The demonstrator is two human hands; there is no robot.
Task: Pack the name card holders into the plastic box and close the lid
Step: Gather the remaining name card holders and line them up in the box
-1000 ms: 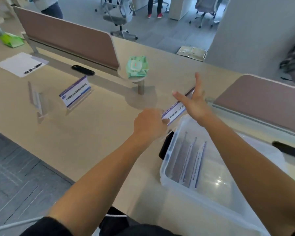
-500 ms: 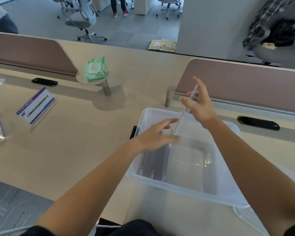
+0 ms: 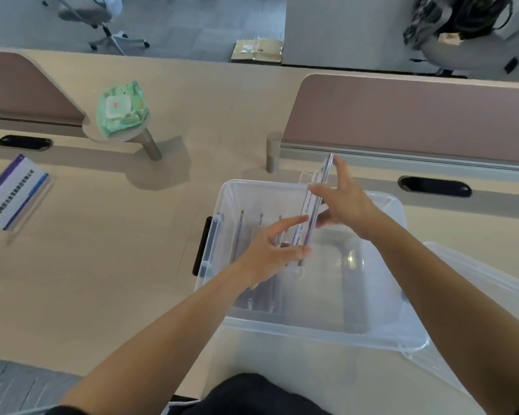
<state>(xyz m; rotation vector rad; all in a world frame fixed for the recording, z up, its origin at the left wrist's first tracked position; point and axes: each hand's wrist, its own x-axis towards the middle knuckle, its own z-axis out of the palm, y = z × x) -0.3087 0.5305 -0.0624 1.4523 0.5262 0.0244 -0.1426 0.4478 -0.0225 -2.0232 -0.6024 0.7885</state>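
A clear plastic box (image 3: 369, 333) with a black latch on its left side stands on the desk in front of me. Three name card holders (image 3: 241, 232) stand on edge along its left side. A further clear name card holder (image 3: 313, 205) is held edge-up over the box, tilted, its lower end inside. My right hand (image 3: 346, 205) grips its upper part. My left hand (image 3: 271, 250) pinches its lower end. Another name card holder (image 3: 15, 194) with a blue and white card stands on the desk at far left. The clear lid (image 3: 489, 298) lies right of the box.
A green wipes pack (image 3: 120, 110) rests on a small round stand. Pink desk dividers (image 3: 417, 115) run along the back, with a black cable slot (image 3: 435, 187) behind the box. An office chair (image 3: 93, 16) stands on the floor beyond.
The held card holder has come down from above the box's back rim into the box. My left hand moved up to take its lower end. The view shifted right.
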